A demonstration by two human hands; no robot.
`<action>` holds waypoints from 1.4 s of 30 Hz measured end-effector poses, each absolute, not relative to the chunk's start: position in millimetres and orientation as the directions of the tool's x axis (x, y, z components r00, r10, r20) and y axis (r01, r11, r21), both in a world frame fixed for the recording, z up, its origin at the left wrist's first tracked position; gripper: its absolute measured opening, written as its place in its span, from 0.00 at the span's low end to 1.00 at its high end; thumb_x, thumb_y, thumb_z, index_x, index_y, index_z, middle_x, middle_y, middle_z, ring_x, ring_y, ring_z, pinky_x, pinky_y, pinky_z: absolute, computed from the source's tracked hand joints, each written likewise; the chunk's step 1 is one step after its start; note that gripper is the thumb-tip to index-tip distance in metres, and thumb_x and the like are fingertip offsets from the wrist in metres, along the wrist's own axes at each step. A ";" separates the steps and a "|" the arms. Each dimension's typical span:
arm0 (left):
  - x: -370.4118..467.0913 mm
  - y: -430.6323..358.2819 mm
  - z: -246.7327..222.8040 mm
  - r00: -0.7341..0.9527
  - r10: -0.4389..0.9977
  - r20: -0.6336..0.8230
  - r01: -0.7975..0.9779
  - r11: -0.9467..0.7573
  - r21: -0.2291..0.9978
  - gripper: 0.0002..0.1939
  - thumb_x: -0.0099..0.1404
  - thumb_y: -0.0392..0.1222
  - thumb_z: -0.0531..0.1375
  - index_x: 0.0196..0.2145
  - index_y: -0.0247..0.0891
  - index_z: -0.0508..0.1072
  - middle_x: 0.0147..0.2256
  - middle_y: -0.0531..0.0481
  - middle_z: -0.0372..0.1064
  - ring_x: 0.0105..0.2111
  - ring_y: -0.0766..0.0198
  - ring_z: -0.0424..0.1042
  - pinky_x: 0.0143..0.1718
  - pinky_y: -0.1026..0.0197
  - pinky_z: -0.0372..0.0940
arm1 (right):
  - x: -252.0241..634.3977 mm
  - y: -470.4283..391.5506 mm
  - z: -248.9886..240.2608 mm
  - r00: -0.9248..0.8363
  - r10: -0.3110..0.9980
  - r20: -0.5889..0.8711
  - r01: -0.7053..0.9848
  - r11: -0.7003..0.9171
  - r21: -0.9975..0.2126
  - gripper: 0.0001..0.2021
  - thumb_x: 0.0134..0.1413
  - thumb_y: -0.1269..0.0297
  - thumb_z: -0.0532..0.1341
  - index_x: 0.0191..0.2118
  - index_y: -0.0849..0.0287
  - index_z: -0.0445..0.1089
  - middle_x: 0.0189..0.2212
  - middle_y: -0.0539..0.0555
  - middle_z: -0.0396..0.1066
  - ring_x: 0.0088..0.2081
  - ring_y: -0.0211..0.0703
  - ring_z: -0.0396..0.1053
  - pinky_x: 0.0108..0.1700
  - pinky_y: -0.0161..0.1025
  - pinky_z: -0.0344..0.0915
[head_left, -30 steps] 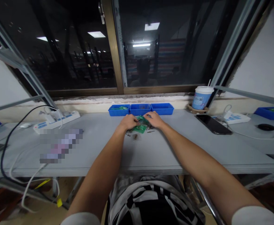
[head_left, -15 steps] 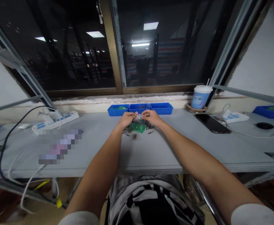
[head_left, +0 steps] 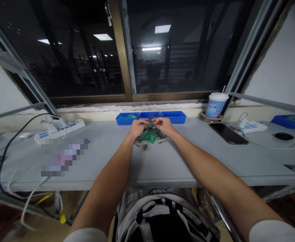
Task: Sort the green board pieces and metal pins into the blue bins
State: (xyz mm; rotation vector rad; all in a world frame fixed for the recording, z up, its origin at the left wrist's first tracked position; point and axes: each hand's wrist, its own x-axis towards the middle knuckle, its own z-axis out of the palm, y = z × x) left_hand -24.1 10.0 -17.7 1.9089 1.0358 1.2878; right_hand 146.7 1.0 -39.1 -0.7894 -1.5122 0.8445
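My left hand [head_left: 138,127] hovers over the far side of a small pile on the grey table, fingers stretched forward and apart from the thumb. Facing it, my right hand [head_left: 164,125] has its fingertips drawn together; whatever they pinch is too small to make out. Below and between both hands lies a green packet or sheet [head_left: 149,137], partly covered. Small dark screw-like pieces [head_left: 161,142] are scattered around it, and a brownish clump [head_left: 144,147] sits nearer me.
Behind my hands stand three blue bins: the left bin [head_left: 119,121] holds green pieces, beside a middle bin [head_left: 150,113] and a right bin [head_left: 174,118]. A cup [head_left: 215,106], a phone [head_left: 228,133] and a power strip [head_left: 254,126] are on the right; another power strip [head_left: 59,132] is left.
The shiny clear piece seen between my fingertips no longer shows there. My left fingers have straightened, and more of the green material is visible under my hands.
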 end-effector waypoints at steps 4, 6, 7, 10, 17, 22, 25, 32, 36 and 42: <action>-21.6 9.0 -18.6 0.202 0.879 0.431 0.260 -0.473 0.842 0.04 0.51 0.36 0.61 0.27 0.35 0.76 0.31 0.48 0.75 0.33 0.61 0.72 0.43 0.56 0.65 | 145.3 1.7 -40.9 -0.050 0.851 0.522 0.094 0.525 -0.846 0.08 0.37 0.64 0.64 0.26 0.58 0.63 0.36 0.56 0.73 0.34 0.42 0.71 0.33 0.40 0.68; -19.3 6.6 -17.1 0.185 0.897 0.401 0.227 -0.436 0.871 0.10 0.51 0.37 0.62 0.34 0.34 0.74 0.25 0.51 0.72 0.27 0.64 0.70 0.36 0.59 0.65 | 144.8 1.2 -38.8 -0.015 0.846 0.533 0.103 0.531 -0.841 0.10 0.39 0.65 0.63 0.32 0.57 0.63 0.29 0.51 0.72 0.28 0.38 0.69 0.32 0.39 0.67; -18.1 5.3 -16.1 0.164 0.910 0.380 0.204 -0.409 0.890 0.13 0.51 0.36 0.62 0.37 0.34 0.73 0.22 0.52 0.71 0.25 0.65 0.69 0.33 0.61 0.65 | 145.1 0.7 -36.8 -0.013 0.846 0.532 0.097 0.531 -0.842 0.13 0.40 0.65 0.62 0.35 0.56 0.63 0.27 0.49 0.71 0.25 0.37 0.67 0.31 0.38 0.66; -14.8 2.2 -13.1 0.070 0.950 0.304 0.111 -0.310 0.944 0.19 0.51 0.35 0.63 0.42 0.33 0.68 0.20 0.54 0.68 0.21 0.67 0.66 0.27 0.64 0.63 | 148.1 -0.6 -29.3 -0.089 0.831 0.548 0.084 0.555 -0.828 0.19 0.38 0.66 0.64 0.41 0.55 0.63 0.28 0.49 0.72 0.26 0.36 0.67 0.32 0.37 0.66; -16.1 8.5 -13.0 -0.007 0.977 0.214 0.006 -0.214 0.977 0.18 0.51 0.36 0.63 0.41 0.34 0.67 0.23 0.52 0.69 0.21 0.69 0.66 0.27 0.65 0.63 | 153.5 9.6 -23.4 -0.127 0.840 0.527 0.283 0.540 -0.793 0.08 0.38 0.68 0.62 0.31 0.60 0.74 0.28 0.53 0.74 0.31 0.42 0.70 0.39 0.41 0.67; -32.4 15.8 -9.2 -0.020 0.960 0.280 0.405 -0.248 0.880 0.13 0.49 0.37 0.63 0.35 0.36 0.73 0.26 0.50 0.73 0.30 0.62 0.71 0.34 0.62 0.64 | 158.8 19.7 -32.7 0.061 0.864 0.500 0.504 0.406 -0.762 0.21 0.38 0.73 0.59 0.44 0.60 0.73 0.40 0.56 0.74 0.40 0.47 0.69 0.47 0.45 0.65; -42.6 11.2 -0.4 0.143 0.976 0.164 0.646 -0.218 0.732 0.08 0.45 0.39 0.65 0.26 0.37 0.75 0.26 0.50 0.73 0.32 0.60 0.71 0.33 0.62 0.63 | 163.0 22.4 -40.1 0.045 0.876 0.480 0.599 0.361 -0.715 0.33 0.37 0.72 0.60 0.55 0.59 0.64 0.48 0.58 0.69 0.50 0.51 0.64 0.54 0.47 0.60; -53.9 3.9 5.7 0.297 0.955 0.014 0.736 -0.238 0.634 0.15 0.36 0.48 0.71 0.12 0.40 0.69 0.12 0.53 0.62 0.16 0.65 0.62 0.20 0.62 0.57 | 164.6 24.9 -47.2 -0.030 0.901 0.433 0.667 0.341 -0.663 0.42 0.38 0.66 0.63 0.63 0.58 0.51 0.61 0.61 0.54 0.60 0.59 0.50 0.59 0.54 0.52; -54.6 11.0 -6.1 0.327 0.945 0.029 0.672 -0.253 0.696 0.13 0.31 0.35 0.72 0.15 0.40 0.72 0.13 0.54 0.63 0.17 0.62 0.64 0.21 0.62 0.58 | 161.6 24.1 -50.6 -0.071 0.922 0.380 0.772 0.292 -0.565 0.36 0.38 0.65 0.65 0.58 0.56 0.61 0.65 0.61 0.44 0.61 0.70 0.45 0.57 0.64 0.47; -50.6 10.0 -6.5 0.406 0.912 0.049 0.660 -0.330 0.675 0.11 0.30 0.30 0.69 0.12 0.40 0.72 0.11 0.55 0.64 0.14 0.67 0.61 0.18 0.65 0.54 | 160.3 20.1 -50.4 -0.057 0.889 0.454 0.786 0.321 -0.529 0.28 0.44 0.64 0.62 0.55 0.54 0.64 0.64 0.60 0.47 0.60 0.66 0.47 0.56 0.62 0.48</action>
